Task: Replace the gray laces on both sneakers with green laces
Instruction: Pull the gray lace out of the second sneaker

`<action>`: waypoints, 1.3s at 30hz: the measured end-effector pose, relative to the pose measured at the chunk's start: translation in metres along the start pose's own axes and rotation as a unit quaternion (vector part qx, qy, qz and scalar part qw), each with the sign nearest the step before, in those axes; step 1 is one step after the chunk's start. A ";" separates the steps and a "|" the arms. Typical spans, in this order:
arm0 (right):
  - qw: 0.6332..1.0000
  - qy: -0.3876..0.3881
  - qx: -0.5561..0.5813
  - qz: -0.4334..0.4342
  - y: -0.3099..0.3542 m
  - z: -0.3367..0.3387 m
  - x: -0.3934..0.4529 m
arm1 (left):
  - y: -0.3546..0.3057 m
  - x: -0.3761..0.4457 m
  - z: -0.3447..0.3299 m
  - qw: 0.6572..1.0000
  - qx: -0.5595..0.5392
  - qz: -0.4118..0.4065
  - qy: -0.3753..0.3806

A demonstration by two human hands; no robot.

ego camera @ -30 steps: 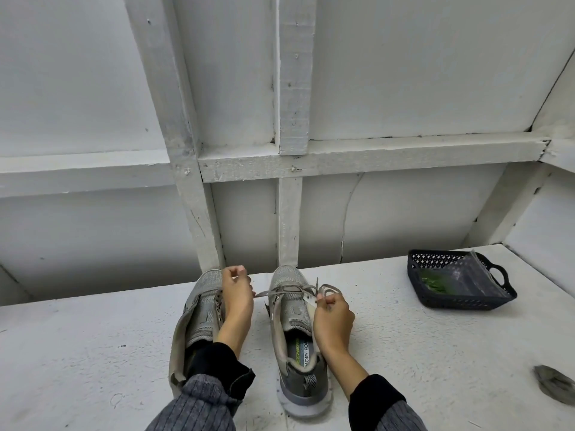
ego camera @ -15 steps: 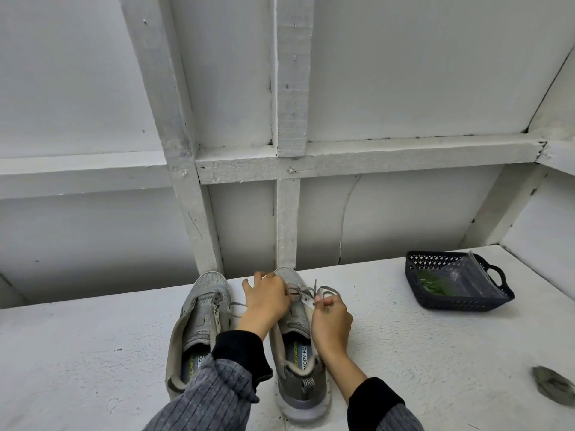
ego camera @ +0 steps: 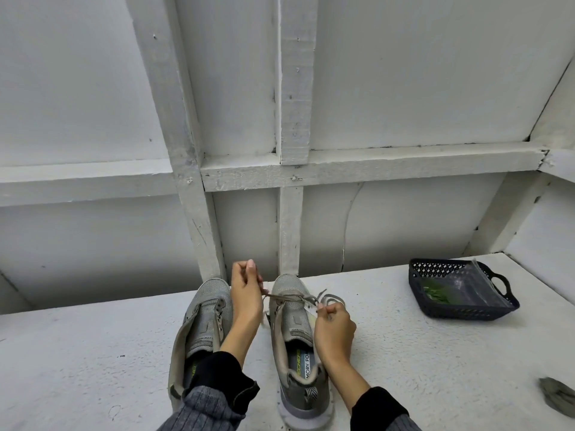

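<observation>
Two gray sneakers stand side by side on the white surface, toes away from me. The left sneaker point(ego camera: 203, 318) has no lace showing in its eyelets. The right sneaker point(ego camera: 294, 325) carries a gray lace point(ego camera: 292, 296) only across its lowest eyelets. My left hand point(ego camera: 245, 293) pinches one end of that lace between the shoes, pulled left and up. My right hand point(ego camera: 334, 325) grips the other lace end, looped at the shoe's right side. Green laces point(ego camera: 437, 293) lie in a clear bag inside the dark basket point(ego camera: 466, 312) at the right.
A crumpled gray lace point(ego camera: 558, 396) lies near the right edge of the surface. White wooden framing and wall panels rise directly behind the shoes. Bare white surface stretches to the left and between shoes and basket.
My left hand went from beside the left sneaker to the right sneaker's toe, then pulled back left and upward with the lace end. My right hand kept its grip.
</observation>
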State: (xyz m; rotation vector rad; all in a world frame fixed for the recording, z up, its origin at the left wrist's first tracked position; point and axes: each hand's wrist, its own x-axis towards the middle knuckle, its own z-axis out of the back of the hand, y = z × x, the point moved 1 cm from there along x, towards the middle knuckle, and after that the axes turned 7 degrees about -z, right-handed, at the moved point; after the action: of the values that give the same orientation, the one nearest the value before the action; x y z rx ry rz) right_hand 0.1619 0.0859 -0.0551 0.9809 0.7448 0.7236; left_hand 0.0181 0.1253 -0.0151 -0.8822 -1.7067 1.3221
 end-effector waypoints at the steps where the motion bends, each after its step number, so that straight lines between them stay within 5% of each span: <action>1: 1.000 -0.002 0.001 0.001 0.001 0.000 0.000 | -0.002 0.002 0.003 0.999 0.028 -0.021 -0.010; 7: 1.000 -0.004 0.005 -0.003 -0.001 -0.002 0.001 | -0.003 0.004 0.021 0.973 0.208 -0.093 -0.020; 11: 1.000 -0.005 0.005 -0.003 -0.002 -0.002 0.001 | 0.012 0.008 0.029 0.900 0.426 -0.040 0.082; 19: 1.000 -0.011 0.004 0.003 -0.002 -0.003 0.001 | 0.010 -0.011 -0.010 0.819 0.525 -0.091 0.215; 24: 1.000 -0.009 0.001 0.003 -0.002 -0.003 0.002 | 0.019 -0.009 -0.025 0.755 0.585 -0.053 0.290; 26: 1.000 -0.009 -0.001 0.003 -0.001 -0.003 0.002 | 0.024 -0.007 -0.026 0.772 0.567 -0.049 0.283; 28: 1.000 -0.008 0.002 0.004 -0.001 -0.003 0.002 | 0.027 -0.004 -0.026 0.833 0.486 -0.022 0.265; 32: 1.000 -0.007 0.008 0.006 -0.001 -0.002 0.001 | 0.035 -0.007 -0.021 0.968 0.150 0.064 0.193; 36: 1.000 -0.005 0.010 0.007 -0.001 0.000 0.000 | 0.034 -0.014 -0.018 0.991 -0.028 0.071 0.112; 39: 1.000 -0.004 0.005 0.009 0.000 0.001 -0.001 | 0.022 -0.007 -0.009 0.996 -0.062 0.062 0.005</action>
State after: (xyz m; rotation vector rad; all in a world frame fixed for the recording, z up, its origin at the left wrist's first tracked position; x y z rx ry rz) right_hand 0.1618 0.0852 -0.0544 1.0011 0.7334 0.7316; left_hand 0.0301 0.1280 -0.0361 -1.0797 -1.7644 1.3013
